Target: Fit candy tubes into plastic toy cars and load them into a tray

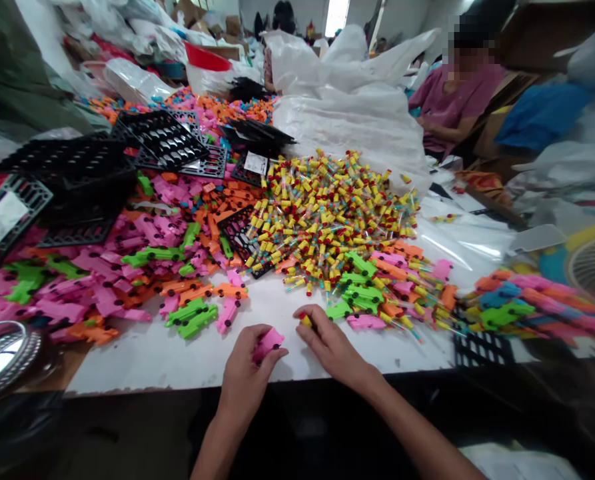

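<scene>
My left hand (250, 360) is closed around a pink toy car (268, 345), whose dark wheel shows by my thumb. Just to the right, my right hand (330, 340) pinches a small tube with a yellow and red cap (305, 320); its rest is hidden by my fingers. The two hands are apart, over the front of the white tabletop (187, 363). Beyond them rises a heap of yellow-capped clear tubes (327, 213). Green toy cars (192, 317) lie left of my hands, and more green cars (362, 293) lie to the right.
Pink and orange cars (92, 287) spread over the left side, with black plastic trays (67, 160) stacked on them. A big clear plastic bag (347, 113) stands behind the tubes. A person in a pink top (462, 100) sits at back right. A fan (594, 260) stands at far right.
</scene>
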A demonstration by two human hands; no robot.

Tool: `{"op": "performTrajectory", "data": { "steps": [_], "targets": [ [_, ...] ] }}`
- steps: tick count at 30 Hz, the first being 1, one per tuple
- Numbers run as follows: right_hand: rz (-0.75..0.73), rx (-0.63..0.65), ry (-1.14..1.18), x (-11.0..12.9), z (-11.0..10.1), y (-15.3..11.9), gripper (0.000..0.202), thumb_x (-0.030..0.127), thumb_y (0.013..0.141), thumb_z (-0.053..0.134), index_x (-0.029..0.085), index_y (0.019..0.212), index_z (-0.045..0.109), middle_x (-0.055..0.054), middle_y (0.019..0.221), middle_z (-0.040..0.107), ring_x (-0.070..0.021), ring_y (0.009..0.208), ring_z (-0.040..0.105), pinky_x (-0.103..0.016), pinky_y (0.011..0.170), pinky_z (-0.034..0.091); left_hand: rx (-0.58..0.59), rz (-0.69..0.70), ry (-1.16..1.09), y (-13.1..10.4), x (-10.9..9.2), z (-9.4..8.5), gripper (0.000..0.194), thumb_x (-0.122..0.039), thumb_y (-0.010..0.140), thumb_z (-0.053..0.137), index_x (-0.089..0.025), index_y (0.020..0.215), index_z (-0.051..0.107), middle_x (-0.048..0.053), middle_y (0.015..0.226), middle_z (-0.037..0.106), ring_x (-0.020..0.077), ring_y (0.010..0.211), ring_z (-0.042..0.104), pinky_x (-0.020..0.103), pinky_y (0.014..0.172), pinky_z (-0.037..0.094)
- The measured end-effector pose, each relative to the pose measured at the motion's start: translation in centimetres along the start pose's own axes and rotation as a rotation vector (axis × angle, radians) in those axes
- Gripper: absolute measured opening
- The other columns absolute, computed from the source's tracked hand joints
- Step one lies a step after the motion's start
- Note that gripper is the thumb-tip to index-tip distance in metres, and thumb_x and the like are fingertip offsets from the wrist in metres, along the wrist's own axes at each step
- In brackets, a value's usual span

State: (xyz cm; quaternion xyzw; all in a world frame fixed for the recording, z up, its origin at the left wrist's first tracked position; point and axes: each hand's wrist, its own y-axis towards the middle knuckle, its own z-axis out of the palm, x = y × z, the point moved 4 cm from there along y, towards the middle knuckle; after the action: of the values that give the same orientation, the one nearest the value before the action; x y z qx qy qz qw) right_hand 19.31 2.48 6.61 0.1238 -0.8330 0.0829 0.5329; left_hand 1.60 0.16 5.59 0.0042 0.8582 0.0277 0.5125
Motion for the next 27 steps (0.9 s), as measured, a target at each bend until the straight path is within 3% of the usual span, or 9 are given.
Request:
{"op": "performTrajectory", "data": {
  "steps": [3, 9, 17, 22, 27],
  "targets": [
    [0.036, 0.06, -0.021, 0.1, 0.7, -1.4, 0.026, 0.042, 0.097, 0.039, 0.024, 0.113, 0.047, 0.001, 0.081, 0.055, -0.013, 0.07, 0.052, -0.026, 0.064, 0.042, 0.013, 0.084, 0.052, -0.2, -0.8, 0.3, 0.032, -0.045, 0.083, 0.063, -0.023, 0.106, 0.058, 0.004, 0.097, 0.061, 0.021, 0.091, 0.059, 0.035, 0.081, 0.051],
    [-0.231, 0.098, -0.277, 0.2, 0.0, -2.1, 0.02, 0.025, 0.098, 0.037, 0.021, 0.11, 0.053, -0.007, 0.1, 0.059, -0.0179, 0.093, 0.054, -0.031, 0.081, 0.045, 0.077, 0.255, 0.164, -0.8, -2.1, 0.9, 0.023, -0.032, 0.087, 0.061, -0.023, 0.108, 0.058, 0.005, 0.101, 0.06, 0.0201, 0.096, 0.059, 0.033, 0.084, 0.051],
    [-0.331, 0.095, -0.305, -0.6, -0.1, -2.4, 0.021, 0.019, 0.096, 0.041, 0.019, 0.111, 0.056, -0.008, 0.099, 0.061, -0.0171, 0.091, 0.054, -0.03, 0.079, 0.046, 0.096, 0.371, 0.225, -1.2, -2.2, 1.7, 0.024, -0.025, 0.089, 0.059, -0.021, 0.112, 0.057, 0.007, 0.104, 0.06, 0.0198, 0.098, 0.059, 0.033, 0.085, 0.049],
    [-0.409, 0.15, -0.52, -0.4, 0.2, -3.0, 0.021, 0.012, 0.094, 0.04, 0.018, 0.108, 0.055, -0.008, 0.096, 0.059, -0.0182, 0.089, 0.051, -0.03, 0.078, 0.043, 0.182, 0.29, 0.146, -1.2, -1.9, 2.0, 0.024, -0.019, 0.086, 0.062, -0.02, 0.11, 0.058, 0.005, 0.102, 0.059, 0.0183, 0.095, 0.058, 0.031, 0.085, 0.047],
    [-0.536, 0.17, -0.774, 0.2, -0.2, -3.5, 0.015, 0.03, 0.092, 0.052, 0.015, 0.095, 0.056, -0.007, 0.087, 0.058, -0.0193, 0.081, 0.048, -0.032, 0.072, 0.036, 0.367, 0.051, 0.026, -1.4, -2.1, 2.0, 0.025, -0.012, 0.08, 0.062, -0.022, 0.103, 0.06, 0.001, 0.097, 0.06, 0.0168, 0.092, 0.056, 0.028, 0.082, 0.044]
  ]
}}
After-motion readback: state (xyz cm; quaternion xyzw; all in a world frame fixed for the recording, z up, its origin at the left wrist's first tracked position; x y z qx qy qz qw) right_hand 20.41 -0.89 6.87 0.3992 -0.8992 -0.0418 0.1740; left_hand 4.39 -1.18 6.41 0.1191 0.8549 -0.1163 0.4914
